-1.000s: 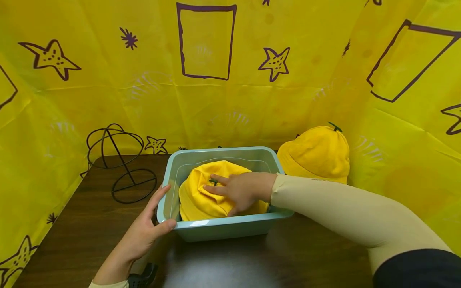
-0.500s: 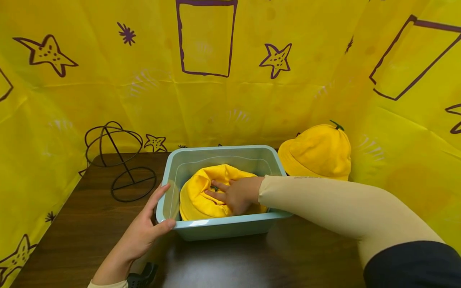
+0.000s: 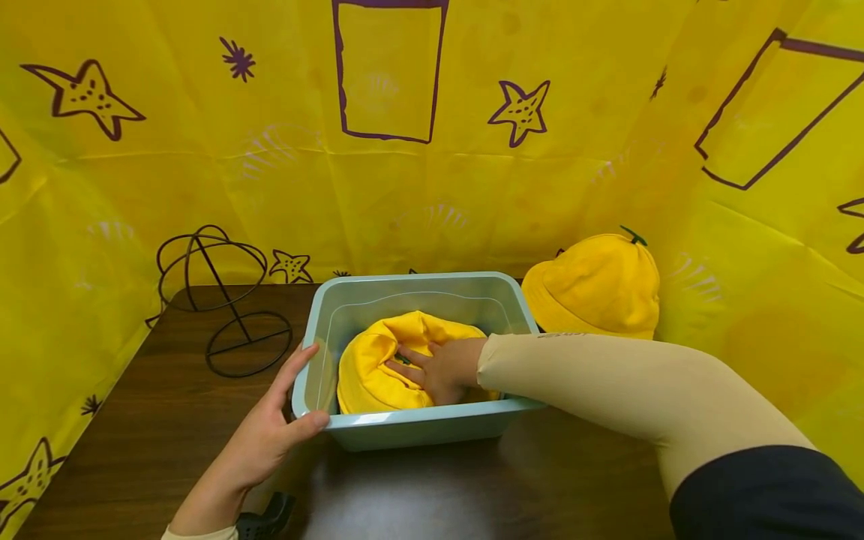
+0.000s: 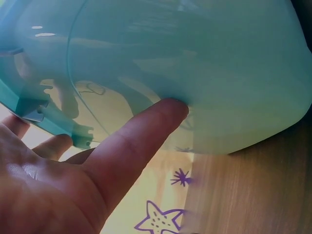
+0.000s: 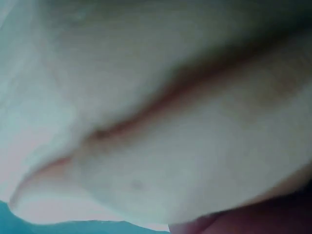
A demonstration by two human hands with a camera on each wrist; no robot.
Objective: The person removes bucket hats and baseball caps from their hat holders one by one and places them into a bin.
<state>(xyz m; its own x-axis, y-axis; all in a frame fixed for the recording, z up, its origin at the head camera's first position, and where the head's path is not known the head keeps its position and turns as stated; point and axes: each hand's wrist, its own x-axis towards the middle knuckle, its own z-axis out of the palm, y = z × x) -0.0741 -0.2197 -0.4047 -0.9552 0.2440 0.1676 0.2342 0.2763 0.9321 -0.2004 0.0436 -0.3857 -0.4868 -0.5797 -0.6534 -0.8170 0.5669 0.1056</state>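
Note:
A pale blue-green plastic bin [image 3: 425, 431] stands on the dark wooden table. My left hand [image 3: 266, 427] grips it at the near left corner, its fingers over the left rim; in the left wrist view one straight finger [image 4: 146, 131] lies against the outer wall. Inside the bin sits a yellow cloth hat [image 3: 367, 371], its crown pushed in. My right hand [image 3: 448, 371] presses down into that crown with spread fingers, partly covering the hat's small green stem [image 3: 402, 358]. The right wrist view is blurred and filled mostly by the hand [image 5: 185, 136].
A second yellow hat [image 3: 597, 289] with a green stem rests behind the bin on the right. To the left stands a black wire hat stand [image 3: 236, 315] on a round base. Yellow patterned sheeting [image 3: 432, 195] encloses the table [image 3: 142, 420] at the back and sides.
My right hand has sunk deeper into the hat, and the crown has caved in under it. The left hand stays on the bin's corner.

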